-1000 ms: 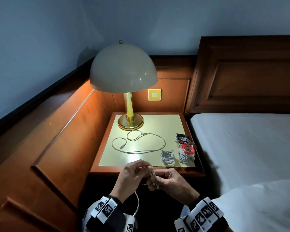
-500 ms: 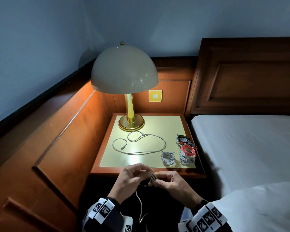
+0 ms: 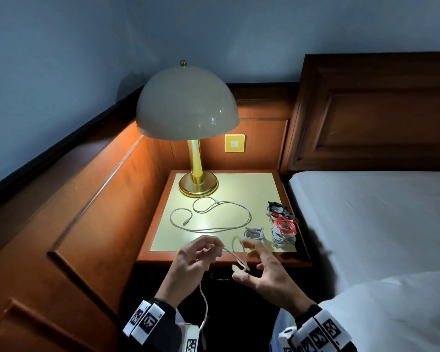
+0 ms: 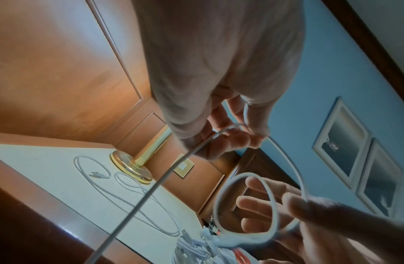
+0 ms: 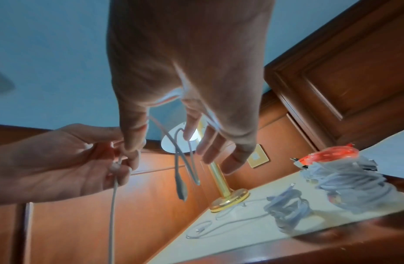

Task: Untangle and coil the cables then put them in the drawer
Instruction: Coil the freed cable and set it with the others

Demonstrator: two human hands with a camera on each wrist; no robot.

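While the left hand (image 3: 193, 260) pinches a thin white cable (image 3: 235, 257), its loop drapes the right hand's (image 3: 267, 273) spread fingers.

Left hand (image 3: 196, 260) pinching, right hand (image 3: 262, 270) spread

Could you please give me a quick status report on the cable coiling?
Left hand pinches thin white cable; right hand open, loop over fingers. Long white cable loose on nightstand. Nothing in the way.

white cable (image 3: 235, 255), red coil (image 3: 285, 226), gold lamp (image 3: 197, 174)
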